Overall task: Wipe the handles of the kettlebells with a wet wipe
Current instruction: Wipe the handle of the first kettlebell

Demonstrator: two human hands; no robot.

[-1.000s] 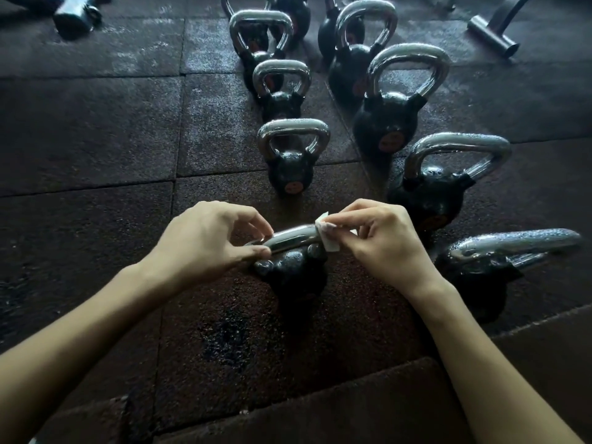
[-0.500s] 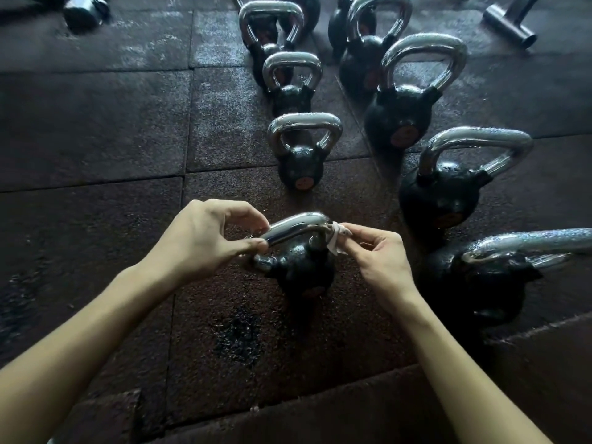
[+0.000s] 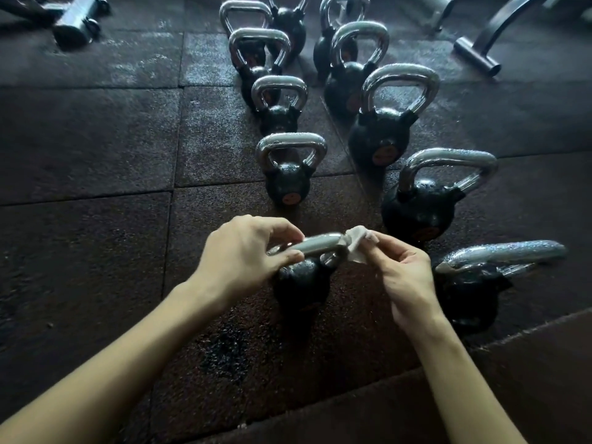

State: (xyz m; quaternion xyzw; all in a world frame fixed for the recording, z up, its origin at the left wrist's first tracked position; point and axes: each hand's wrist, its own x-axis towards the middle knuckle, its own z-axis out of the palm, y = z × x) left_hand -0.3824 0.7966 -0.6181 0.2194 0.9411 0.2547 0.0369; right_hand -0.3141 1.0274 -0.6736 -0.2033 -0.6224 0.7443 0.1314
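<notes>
**Wiping the near kettlebell's handle: 2 hands, 1 wipe, about 11 bells**

Both my hands are on one handle (image 3: 320, 246), apart from each other, one at each end. My left hand (image 3: 250, 261) pinches the left end of the chrome bar, thumb underneath and fingers curled over the top. My right hand (image 3: 403, 277) pinches the one wet wipe (image 3: 355, 246), white and crumpled, bunched against the right corner of the same handle where it bends down. The handle belongs to the nearest kettlebell (image 3: 301, 290), first in the left row, black body on the floor below my hands.

Count of kettlebells (image 3: 286, 184): I get 11, in two rows running away from me. There are 6 in the left row including the one I hold, and 5 in the right row. The far ones overlap and are cut off by the frame top, so the back count is not certain. All have black bodies and shiny chrome handles. The right row looks bigger than the left. The closest right-row bell (image 3: 471, 293) sits just beside my right wrist.

The floor is dark rubber tiles (image 3: 89, 139), with 1 dark wet patch (image 3: 224, 347) near my left forearm. There are 2 metal frame feet, one at top left (image 3: 75, 24) and one at top right (image 3: 477, 57).
</notes>
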